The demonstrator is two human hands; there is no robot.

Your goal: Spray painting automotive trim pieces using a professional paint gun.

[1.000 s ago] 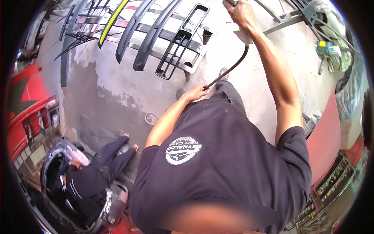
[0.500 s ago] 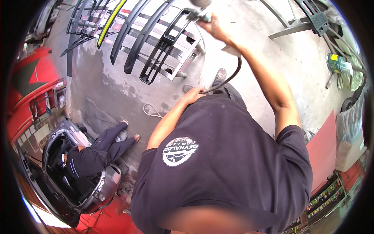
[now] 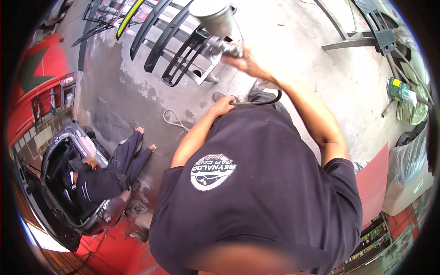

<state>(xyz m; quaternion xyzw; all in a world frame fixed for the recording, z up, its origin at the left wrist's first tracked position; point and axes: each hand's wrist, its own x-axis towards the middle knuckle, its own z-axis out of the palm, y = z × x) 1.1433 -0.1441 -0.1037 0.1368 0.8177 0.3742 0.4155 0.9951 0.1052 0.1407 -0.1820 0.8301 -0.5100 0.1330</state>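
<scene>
My right hand (image 3: 250, 62) is closed around a metal spray gun (image 3: 225, 47) with a large grey cup (image 3: 219, 22) on it. The gun is held out in front of me, above the near end of a slotted black plastic frame (image 3: 183, 61). That frame rests on a pale rack (image 3: 211, 69), beside several long curved dark trim strips (image 3: 161, 45) and a yellow-green strip (image 3: 129, 19). Close to my waist, my left hand (image 3: 223, 105) grips a dark hose (image 3: 260, 101), which loops up toward my right wrist. Whether the trigger is pressed cannot be made out.
At left, a co-worker (image 3: 103, 183) leans into the open rear of a dark car (image 3: 98, 220). A thin looped cable (image 3: 172, 117) lies on the floor. To the right are a grey metal stand (image 3: 350, 42), a green can (image 3: 399, 90) and a reddish panel (image 3: 372, 183).
My right hand has drawn the spray gun closer to me and slightly left, bringing its cup further into view. My left hand stays on the hose near my waist.
</scene>
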